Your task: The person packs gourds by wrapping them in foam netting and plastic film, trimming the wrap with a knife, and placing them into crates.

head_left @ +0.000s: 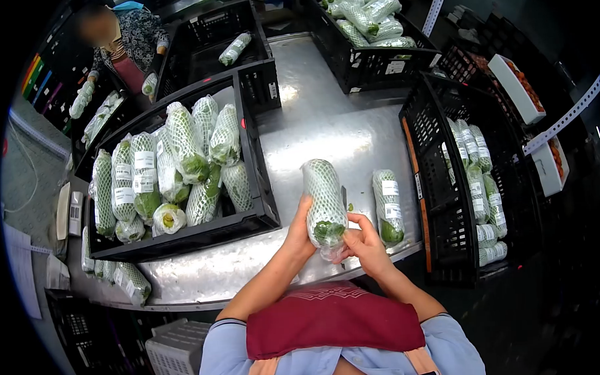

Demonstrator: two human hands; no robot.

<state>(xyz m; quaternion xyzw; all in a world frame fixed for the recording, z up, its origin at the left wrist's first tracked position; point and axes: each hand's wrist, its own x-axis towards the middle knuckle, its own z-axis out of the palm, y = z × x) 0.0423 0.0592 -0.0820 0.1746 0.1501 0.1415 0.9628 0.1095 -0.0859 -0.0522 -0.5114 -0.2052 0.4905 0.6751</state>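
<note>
A long green vegetable in a white foam net and clear plastic wrap is held upright over the metal table, its bare green end toward me. My left hand is closed round its left side. At the lower right, my right hand pinches the loose plastic wrap by that end. A dark narrow object shows partly behind the vegetable; its kind is hidden. To the right of my right hand lies another netted vegetable with white labels, apart from both hands.
A black crate of netted vegetables stands at the left. More crates hold netted vegetables at the back and right. The metal table has its front edge before me. A person at the far left holds netted vegetables.
</note>
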